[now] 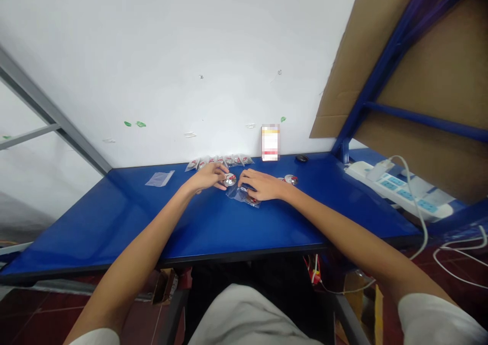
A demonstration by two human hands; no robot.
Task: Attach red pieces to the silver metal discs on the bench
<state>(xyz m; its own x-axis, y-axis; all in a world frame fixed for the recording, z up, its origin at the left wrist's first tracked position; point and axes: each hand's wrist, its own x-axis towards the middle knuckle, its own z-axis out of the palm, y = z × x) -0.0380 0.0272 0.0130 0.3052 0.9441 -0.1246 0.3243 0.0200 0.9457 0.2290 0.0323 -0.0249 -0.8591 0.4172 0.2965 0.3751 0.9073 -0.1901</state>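
Over the middle of the blue table, my left hand [209,177] pinches a shiny round metal disc [230,180] with a red mark, between thumb and fingers. Just right of it, my right hand [263,185] is closed on a clear plastic bag [237,194]. Something shiny with red shows inside that bag, partly covered by the fingers. Past my right wrist, another shiny disc [291,179] with red lies on the table, and part of one more shows next to it.
Several filled clear bags [229,161] line the wall side of the blue table [213,233]. A flat clear bag [160,179] lies left. A white card [271,143] leans on the wall, near a black round object [302,158]. A power strip [400,190] with cable sits right.
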